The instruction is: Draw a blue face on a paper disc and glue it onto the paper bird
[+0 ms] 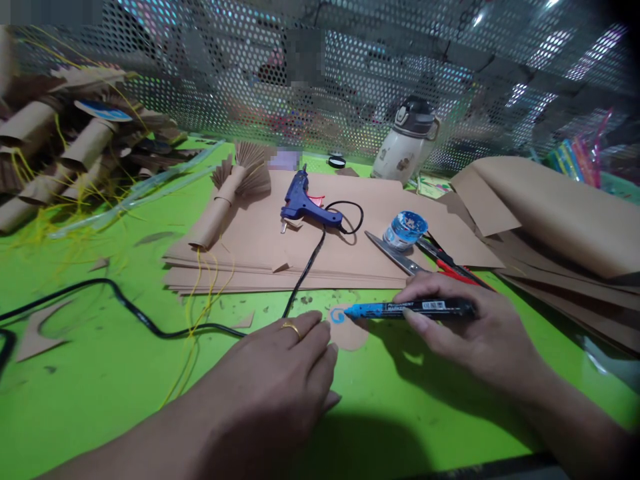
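Observation:
My right hand (pixel 467 327) pinches a black and blue permanent marker (pixel 410 309), held nearly level. Its blue tip touches a small round piece of brown paper (pixel 353 337) on the green table. A blue curl of ink shows near the paper's upper left edge. My left hand (pixel 295 363), with a gold ring, lies flat at the paper's left side, fingers stretched out and fingertips at its edge. Just beyond my right hand are scissors (pixel 393 253) and a small open jar (pixel 405 230) smeared with blue paint.
A blue glue gun (pixel 307 203) rests on stacked brown paper (pixel 260 257), its black cord (pixel 125 310) trailing left. Rolled paper shapes with yellow strings (pixel 87 143) pile up at left. A bottle (pixel 405 143) stands behind; a large folded brown sheet (pixel 555 207) lies right.

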Demonstrator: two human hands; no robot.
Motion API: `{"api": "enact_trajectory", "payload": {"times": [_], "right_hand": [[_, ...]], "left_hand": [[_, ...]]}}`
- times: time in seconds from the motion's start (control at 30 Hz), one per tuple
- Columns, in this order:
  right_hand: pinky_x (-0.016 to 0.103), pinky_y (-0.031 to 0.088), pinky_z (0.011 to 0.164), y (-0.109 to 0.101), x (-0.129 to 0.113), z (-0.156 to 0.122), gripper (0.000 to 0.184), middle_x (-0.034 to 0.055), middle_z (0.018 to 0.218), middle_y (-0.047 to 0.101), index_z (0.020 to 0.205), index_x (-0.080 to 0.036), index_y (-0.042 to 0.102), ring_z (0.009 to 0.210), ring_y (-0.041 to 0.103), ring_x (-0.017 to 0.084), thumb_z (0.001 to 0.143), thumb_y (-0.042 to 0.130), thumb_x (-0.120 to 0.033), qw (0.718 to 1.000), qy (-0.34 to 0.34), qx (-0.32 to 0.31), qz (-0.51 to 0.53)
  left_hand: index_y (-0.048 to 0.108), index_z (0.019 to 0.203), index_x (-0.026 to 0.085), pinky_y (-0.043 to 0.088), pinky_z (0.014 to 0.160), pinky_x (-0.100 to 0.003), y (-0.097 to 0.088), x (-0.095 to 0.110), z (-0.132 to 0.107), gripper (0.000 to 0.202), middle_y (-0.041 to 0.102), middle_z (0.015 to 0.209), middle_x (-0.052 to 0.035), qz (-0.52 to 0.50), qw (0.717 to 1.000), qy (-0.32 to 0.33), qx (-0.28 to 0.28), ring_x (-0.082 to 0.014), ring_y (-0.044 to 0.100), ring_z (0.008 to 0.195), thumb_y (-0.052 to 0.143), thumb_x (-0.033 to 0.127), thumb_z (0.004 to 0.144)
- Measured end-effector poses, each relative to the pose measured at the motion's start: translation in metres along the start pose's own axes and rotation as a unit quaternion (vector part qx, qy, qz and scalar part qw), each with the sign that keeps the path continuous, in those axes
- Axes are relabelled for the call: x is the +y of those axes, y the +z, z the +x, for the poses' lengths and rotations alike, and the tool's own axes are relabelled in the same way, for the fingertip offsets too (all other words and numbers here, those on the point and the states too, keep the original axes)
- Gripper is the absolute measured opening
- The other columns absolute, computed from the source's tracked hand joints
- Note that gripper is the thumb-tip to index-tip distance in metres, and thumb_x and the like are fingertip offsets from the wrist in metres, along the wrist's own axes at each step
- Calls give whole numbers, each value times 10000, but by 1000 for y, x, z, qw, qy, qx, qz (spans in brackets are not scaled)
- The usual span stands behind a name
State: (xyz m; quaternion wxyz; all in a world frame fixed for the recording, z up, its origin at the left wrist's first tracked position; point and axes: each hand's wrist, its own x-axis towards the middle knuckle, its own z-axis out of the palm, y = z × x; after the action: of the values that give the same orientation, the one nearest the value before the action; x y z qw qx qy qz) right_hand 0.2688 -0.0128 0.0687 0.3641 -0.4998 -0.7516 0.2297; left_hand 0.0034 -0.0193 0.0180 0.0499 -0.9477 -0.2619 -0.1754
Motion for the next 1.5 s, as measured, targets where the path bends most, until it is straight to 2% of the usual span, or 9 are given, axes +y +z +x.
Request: {"api": "enact_trajectory", "payload": {"times": [0.13,0.27,0.4,0.57,0.8,1.0,1.2,1.3,1.5], "right_hand": [[203,532,531,-2,-4,1,118,-13,677,731,836,-225,740,547,657,130,802,686,-126,1000,6,-18,3],[204,540,531,-4,-4,0,108,-7,686,744,827,-224,752,548,670,134,797,689,-141,1000,8,-26,6],[189,543,553,-4,-1,-2,107,-14,714,749,856,-230,750,572,670,122,812,701,-146,1000,6,-2,7],[185,538,562,-2,0,-1,111,-18,718,745,862,-228,748,574,662,116,819,698,-139,1000,-4,5,-8],[191,546,543,-2,-7,0,99,-8,684,756,799,-227,755,552,684,128,796,688,-154,1000,-16,-4,-19],[193,558,546,-2,-5,0,110,-8,712,763,816,-238,753,561,687,129,786,689,-154,1000,-10,9,-15],[194,549,553,-2,-5,-1,104,-10,710,753,825,-235,750,571,680,126,797,701,-148,1000,-18,8,-23],[199,537,529,-3,-6,-2,116,-16,689,739,801,-243,749,551,667,127,786,702,-138,1000,-6,5,-4],[252,503,502,-2,9,-4,99,-17,669,689,887,-271,776,537,616,145,880,737,-181,988,77,108,82]], "left_hand": [[740,1107,102,642,899,-464,-8,-1,3,231,770,1147,-196,-6,998,3,-63,-358,729,1113,699,280,967],[737,1110,78,643,896,-482,-6,-1,5,244,767,1135,-223,-15,998,7,-54,-370,732,1106,696,275,970],[740,1062,96,641,907,-487,-1,0,3,230,768,1104,-200,-13,999,-6,-29,-367,726,1085,743,282,926],[737,1115,91,635,933,-495,-9,1,3,226,763,1146,-206,-26,997,-9,-77,-373,718,1133,699,244,953],[745,1059,88,645,903,-481,-9,1,6,202,774,1122,-215,-15,999,-5,-41,-367,744,1070,651,242,967],[747,1122,104,631,932,-495,-8,1,4,227,771,1138,-194,-31,998,-10,-62,-369,724,1115,622,220,972],[738,1019,106,631,881,-468,2,1,1,211,769,1058,-197,7,1000,-2,14,-355,725,1046,709,297,936],[743,1053,94,633,861,-475,0,0,2,241,768,1079,-203,15,999,13,-33,-370,723,1057,748,295,919],[721,1001,119,602,840,-445,2,-2,3,175,752,1006,-170,-1,1000,11,-4,-334,705,1017,701,290,966]]}}
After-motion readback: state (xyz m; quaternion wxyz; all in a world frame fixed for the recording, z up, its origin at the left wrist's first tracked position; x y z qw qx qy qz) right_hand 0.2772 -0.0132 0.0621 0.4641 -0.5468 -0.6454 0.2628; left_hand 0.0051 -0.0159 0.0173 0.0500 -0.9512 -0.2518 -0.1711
